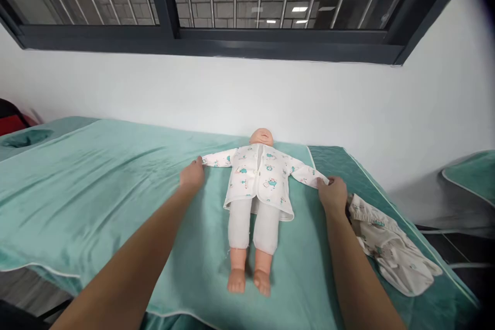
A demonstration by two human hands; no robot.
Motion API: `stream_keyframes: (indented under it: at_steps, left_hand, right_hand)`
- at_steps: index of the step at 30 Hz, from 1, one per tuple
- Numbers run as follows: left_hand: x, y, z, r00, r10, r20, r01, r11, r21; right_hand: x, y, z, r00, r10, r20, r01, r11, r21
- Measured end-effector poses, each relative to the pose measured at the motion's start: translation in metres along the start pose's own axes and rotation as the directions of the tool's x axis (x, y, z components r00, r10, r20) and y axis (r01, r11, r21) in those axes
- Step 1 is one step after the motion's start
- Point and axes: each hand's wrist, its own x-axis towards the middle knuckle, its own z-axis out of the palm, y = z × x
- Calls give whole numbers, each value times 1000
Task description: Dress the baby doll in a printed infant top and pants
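Observation:
A baby doll [262, 136] lies on its back on a green cover, head toward the wall and bare feet toward me. It wears a white printed baby jacket [247, 175], closed at the chest and parted at the hem, over white cloth legs. My left hand [192, 175] pinches the cuff of the sleeve on the left. Out to the right, my right hand [332, 193] grips the other sleeve's cuff. Both sleeves are stretched outward, and the doll's hands are hidden. Just beside my right forearm lies a crumpled printed baby garment [394, 247].
The light green cover [96, 185] spreads over a bed, with a darker green cover [328, 157] at the right. Behind stands a white wall [193, 93] below a dark-framed window [270, 44] with bars. Another green-covered surface [474, 175] is at the far right.

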Motion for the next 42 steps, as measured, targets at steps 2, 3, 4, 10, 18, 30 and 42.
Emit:
stream_keyframes:
  at_steps: [2, 3, 4, 10, 18, 30, 42]
  left_hand:
    - [1, -1, 3, 1000, -3, -21, 4, 1000, 20]
    - [1, -2, 4, 999, -6, -33, 7, 1000, 26]
    - [0, -3, 5, 999, -10, -50, 11, 1000, 28]
    - [-1, -7, 10, 980, -57, -190, 55, 998, -16]
    - [-1, -1, 10, 977, -93, -194, 95, 996, -1]
    - [0, -7, 7, 978, -131, -160, 129, 991, -23]
    - [0, -10, 11, 978, -118, -169, 122, 993, 10]
  right_hand:
    - [3, 1, 0, 999, 19, -28, -16, 997, 81]
    - [5, 1, 1, 998, 28, -51, -21, 992, 125]
    - [8, 0, 2, 996, 37, -84, -22, 985, 168]
    - [33, 0, 14, 972, 47, -228, 31, 945, 326]
    - [19, -13, 5, 979, -121, -165, 149, 975, 168]
    - [-65, -108, 3, 806, -542, 241, 418, 807, 416]
    - [-32, -187, 45, 829, -273, 489, 298, 954, 27]
